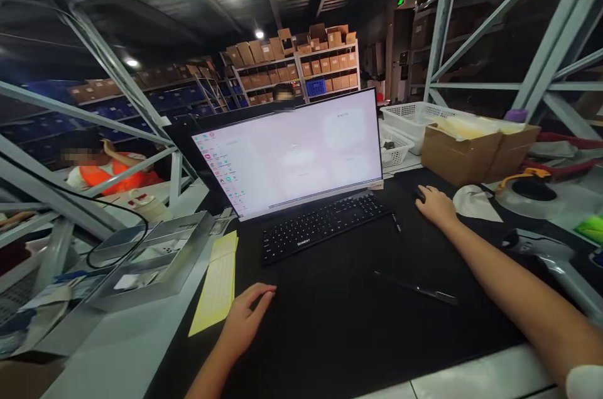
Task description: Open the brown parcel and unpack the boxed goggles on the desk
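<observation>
My left hand (249, 314) rests on the black desk mat (330, 317), beside a yellow sheet of labels (217, 283). Its fingers are loosely bent, with a gap between thumb and forefinger, and nothing shows in them. Over at the right, my right hand (436, 205) lies on a dark computer mouse (419, 193), mostly hidden under the fingers. Between the hands and the lit monitor (301, 154) sits a black keyboard (325, 224). A black pen (419, 289) lies on the mat, nearer to me than the mouse.
Cardboard boxes (459, 151) and white baskets (400, 147) stand at the right, near a roll of tape (530, 191) and a barcode scanner (546, 254). Metal trays (160, 267) flank the left side. Beyond the frame struts, a person in an orange vest (120, 173) sits.
</observation>
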Demonstrator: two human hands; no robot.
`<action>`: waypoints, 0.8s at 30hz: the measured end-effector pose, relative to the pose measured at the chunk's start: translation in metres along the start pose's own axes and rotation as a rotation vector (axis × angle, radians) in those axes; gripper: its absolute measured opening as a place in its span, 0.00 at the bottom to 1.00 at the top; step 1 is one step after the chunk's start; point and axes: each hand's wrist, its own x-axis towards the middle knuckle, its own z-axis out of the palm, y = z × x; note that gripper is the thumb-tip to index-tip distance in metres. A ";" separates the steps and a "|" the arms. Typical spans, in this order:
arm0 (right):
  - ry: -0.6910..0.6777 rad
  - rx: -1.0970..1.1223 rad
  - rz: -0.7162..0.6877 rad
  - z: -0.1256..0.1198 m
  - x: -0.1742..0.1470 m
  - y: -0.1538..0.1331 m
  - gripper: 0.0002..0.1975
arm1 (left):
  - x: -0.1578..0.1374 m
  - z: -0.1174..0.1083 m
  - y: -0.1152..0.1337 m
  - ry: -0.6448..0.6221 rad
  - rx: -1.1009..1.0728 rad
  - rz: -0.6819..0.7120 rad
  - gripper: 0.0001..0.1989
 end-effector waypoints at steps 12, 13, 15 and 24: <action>-0.003 0.037 -0.047 0.019 0.016 0.015 0.26 | -0.012 0.007 0.014 -0.202 -0.115 -0.032 0.12; -0.002 0.042 -0.052 0.020 0.017 0.016 0.26 | -0.012 0.008 0.015 -0.204 -0.124 -0.029 0.12; 0.008 0.057 -0.057 0.023 0.019 0.018 0.26 | -0.012 0.008 0.017 -0.208 -0.132 -0.026 0.12; -0.024 0.085 -0.073 0.025 0.019 0.023 0.27 | -0.011 0.002 0.032 -0.230 -0.070 -0.012 0.12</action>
